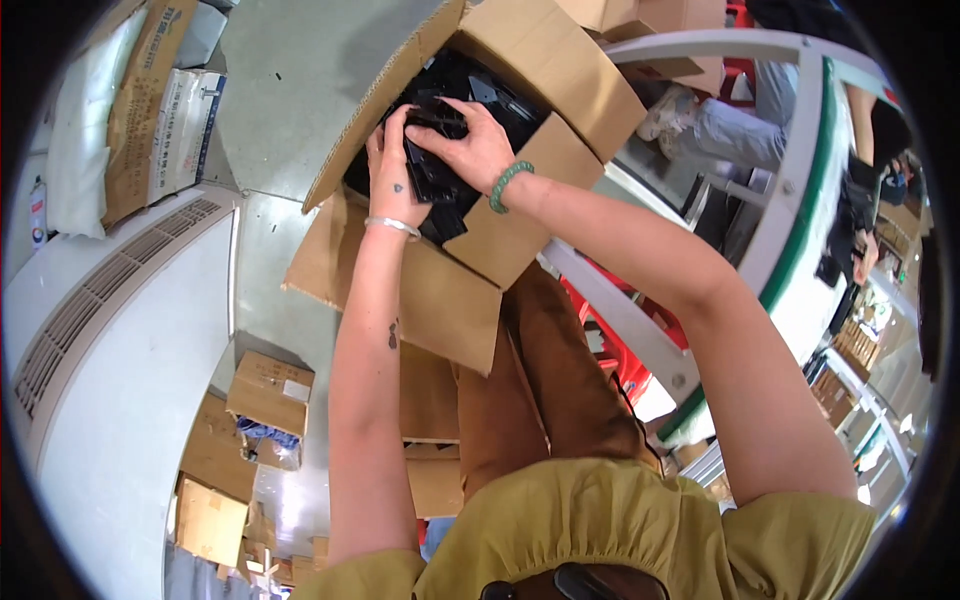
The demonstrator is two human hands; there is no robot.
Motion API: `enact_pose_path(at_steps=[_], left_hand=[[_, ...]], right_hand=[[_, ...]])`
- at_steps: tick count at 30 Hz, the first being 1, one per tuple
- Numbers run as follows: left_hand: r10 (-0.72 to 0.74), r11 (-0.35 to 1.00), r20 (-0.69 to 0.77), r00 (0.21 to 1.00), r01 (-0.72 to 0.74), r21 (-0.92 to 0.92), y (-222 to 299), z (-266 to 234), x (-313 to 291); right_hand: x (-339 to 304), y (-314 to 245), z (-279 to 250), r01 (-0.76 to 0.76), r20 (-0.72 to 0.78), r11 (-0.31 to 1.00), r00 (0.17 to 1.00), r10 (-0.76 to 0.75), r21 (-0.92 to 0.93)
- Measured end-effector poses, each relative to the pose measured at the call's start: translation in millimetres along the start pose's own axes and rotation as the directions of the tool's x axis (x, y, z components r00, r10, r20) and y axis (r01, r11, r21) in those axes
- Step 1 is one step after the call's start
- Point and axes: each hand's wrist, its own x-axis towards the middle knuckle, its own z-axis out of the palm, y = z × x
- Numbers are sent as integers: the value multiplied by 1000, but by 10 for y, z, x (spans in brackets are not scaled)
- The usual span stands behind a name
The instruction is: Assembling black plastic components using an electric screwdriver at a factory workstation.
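A large open cardboard box (545,45) stands in front of me with its flaps folded outward. Inside it lie several glossy black plastic parts (505,95). Both my hands reach in over the box and close round a black plastic part (430,178). My left hand (395,185), with a silvery bracelet at the wrist, grips its left side. From the right, my right hand (478,150), wearing a green bead bracelet, pinches its upper end. My fingers hide some of the part, so its exact kind cannot be made out.
A grey metal frame (690,350) and a green-edged worktable (800,240) run along my right, with red stools (615,350) beneath. Another person's leg (735,135) shows beyond. At left stand a white vented appliance (130,330) and cartons (268,392).
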Motion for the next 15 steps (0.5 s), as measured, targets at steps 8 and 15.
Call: enact_pose_path(at_steps=[8, 15], left_hand=[[229, 970, 113, 967, -236, 54, 924, -468, 71], [229, 913, 284, 931, -307, 269, 2121, -840, -29]], right_hand=[[-457, -726, -564, 98, -126, 979, 989, -76, 179], [-1169, -1279, -1196, 118, -327, 955, 945, -23, 272]])
